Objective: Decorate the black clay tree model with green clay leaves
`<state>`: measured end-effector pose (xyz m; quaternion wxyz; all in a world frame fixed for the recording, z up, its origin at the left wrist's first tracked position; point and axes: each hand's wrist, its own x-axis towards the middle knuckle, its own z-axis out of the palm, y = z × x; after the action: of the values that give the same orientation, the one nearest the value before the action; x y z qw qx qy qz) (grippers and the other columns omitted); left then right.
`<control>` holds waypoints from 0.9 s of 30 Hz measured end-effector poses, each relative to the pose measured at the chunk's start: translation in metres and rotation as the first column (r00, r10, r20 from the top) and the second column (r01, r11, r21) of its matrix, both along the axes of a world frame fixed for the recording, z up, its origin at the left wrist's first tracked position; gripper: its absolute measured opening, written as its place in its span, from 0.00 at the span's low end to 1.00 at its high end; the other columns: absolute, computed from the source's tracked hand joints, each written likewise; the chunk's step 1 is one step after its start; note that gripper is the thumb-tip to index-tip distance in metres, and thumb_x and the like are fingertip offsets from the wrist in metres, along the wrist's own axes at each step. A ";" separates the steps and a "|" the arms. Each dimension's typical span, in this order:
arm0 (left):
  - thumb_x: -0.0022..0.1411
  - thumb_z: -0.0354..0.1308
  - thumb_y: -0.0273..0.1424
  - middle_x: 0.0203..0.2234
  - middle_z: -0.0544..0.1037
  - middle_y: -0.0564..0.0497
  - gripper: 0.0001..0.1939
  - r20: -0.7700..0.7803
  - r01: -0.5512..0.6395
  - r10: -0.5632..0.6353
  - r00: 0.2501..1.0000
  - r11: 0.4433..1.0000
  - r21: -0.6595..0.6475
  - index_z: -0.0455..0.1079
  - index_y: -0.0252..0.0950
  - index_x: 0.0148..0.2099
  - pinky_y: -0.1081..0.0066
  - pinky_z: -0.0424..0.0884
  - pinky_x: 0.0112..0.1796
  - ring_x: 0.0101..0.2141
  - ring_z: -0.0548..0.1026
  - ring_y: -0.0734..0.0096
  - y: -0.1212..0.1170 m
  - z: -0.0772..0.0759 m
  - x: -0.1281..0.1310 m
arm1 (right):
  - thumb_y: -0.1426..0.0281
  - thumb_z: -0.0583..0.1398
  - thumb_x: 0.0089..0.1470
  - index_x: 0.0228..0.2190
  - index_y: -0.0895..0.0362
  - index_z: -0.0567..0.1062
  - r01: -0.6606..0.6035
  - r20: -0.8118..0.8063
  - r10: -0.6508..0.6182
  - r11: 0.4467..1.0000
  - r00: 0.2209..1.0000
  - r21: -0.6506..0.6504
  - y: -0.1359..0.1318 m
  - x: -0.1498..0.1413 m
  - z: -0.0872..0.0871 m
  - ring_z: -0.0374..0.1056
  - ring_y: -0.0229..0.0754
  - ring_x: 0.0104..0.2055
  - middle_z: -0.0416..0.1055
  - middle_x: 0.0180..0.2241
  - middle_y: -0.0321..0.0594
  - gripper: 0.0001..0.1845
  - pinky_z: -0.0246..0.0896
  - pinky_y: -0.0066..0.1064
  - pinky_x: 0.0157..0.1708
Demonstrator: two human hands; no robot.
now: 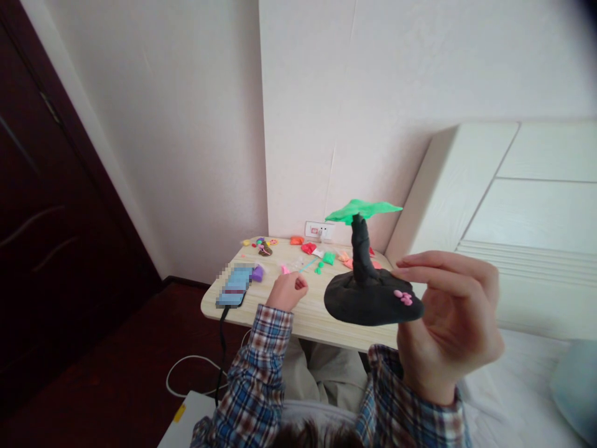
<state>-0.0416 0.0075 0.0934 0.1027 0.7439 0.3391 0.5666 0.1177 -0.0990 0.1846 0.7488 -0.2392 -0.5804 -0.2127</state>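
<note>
My right hand (450,317) grips a clay tree model (368,298) by the right edge of its base, raised above the table's right side. The model has a dark grey base, an upright dark trunk (360,249) and a flat green leafy top (361,210). Small pink clay bits (403,298) are stuck on the base near my fingers. Over the table's middle, my left hand (286,290) has its fingers curled in a closed pinch; whatever may be between them is too small to make out. Just behind its knuckles is a pink clay lump (284,269).
On the wooden table (303,317) lie a phone (236,286) with a black cable, a purple clay packet (257,273), green clay pieces (329,257), red packets (308,248) and a brown clay figure (265,249). A wall socket (319,231) sits behind; a white headboard (513,205) stands right.
</note>
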 end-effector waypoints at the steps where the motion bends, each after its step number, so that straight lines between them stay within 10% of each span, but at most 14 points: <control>1: 0.54 0.55 0.26 0.13 0.71 0.56 0.11 -0.009 0.015 -0.016 1.000 1.000 -0.019 0.69 0.33 0.21 0.82 0.63 0.17 0.15 0.71 0.77 -0.001 0.006 -0.001 | 0.74 0.60 0.50 0.30 0.57 0.75 0.009 0.005 -0.009 1.000 1.000 0.005 0.000 0.000 0.000 0.66 0.42 0.35 0.69 0.32 0.39 0.03 0.63 0.39 0.36; 9: 0.51 0.61 0.24 0.29 0.76 0.51 0.04 0.117 0.130 -0.110 0.987 0.975 -0.178 0.70 0.33 0.33 0.73 0.72 0.34 0.31 0.74 0.72 -0.044 0.068 -0.015 | 0.74 0.60 0.50 0.31 0.56 0.75 0.060 0.039 -0.062 0.997 0.997 0.049 0.000 0.002 0.000 0.67 0.42 0.34 0.69 0.31 0.40 0.05 0.64 0.39 0.35; 17: 0.54 0.61 0.23 0.26 0.74 0.53 0.02 0.346 0.129 -0.152 0.926 0.988 0.088 0.71 0.34 0.31 0.74 0.70 0.35 0.30 0.72 0.74 -0.096 0.102 -0.020 | 0.75 0.63 0.47 0.33 0.55 0.75 0.185 0.076 -0.192 0.978 0.978 0.096 0.001 0.004 -0.005 0.67 0.41 0.34 0.71 0.32 0.39 0.08 0.63 0.35 0.32; 27: 0.56 0.60 0.24 0.28 0.77 0.54 0.06 0.175 0.078 -0.170 0.970 0.895 0.440 0.73 0.38 0.37 0.74 0.72 0.28 0.27 0.73 0.75 -0.144 0.116 -0.004 | 0.81 0.63 0.42 0.37 0.57 0.73 0.015 0.098 -0.021 0.998 0.995 0.056 -0.012 0.001 0.003 0.70 0.44 0.36 0.72 0.36 0.40 0.18 0.67 0.37 0.31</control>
<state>-0.0451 -0.1368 0.2092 0.0074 0.7047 0.1451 0.6945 0.1186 -0.1114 0.1872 0.7235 -0.2128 -0.6084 -0.2471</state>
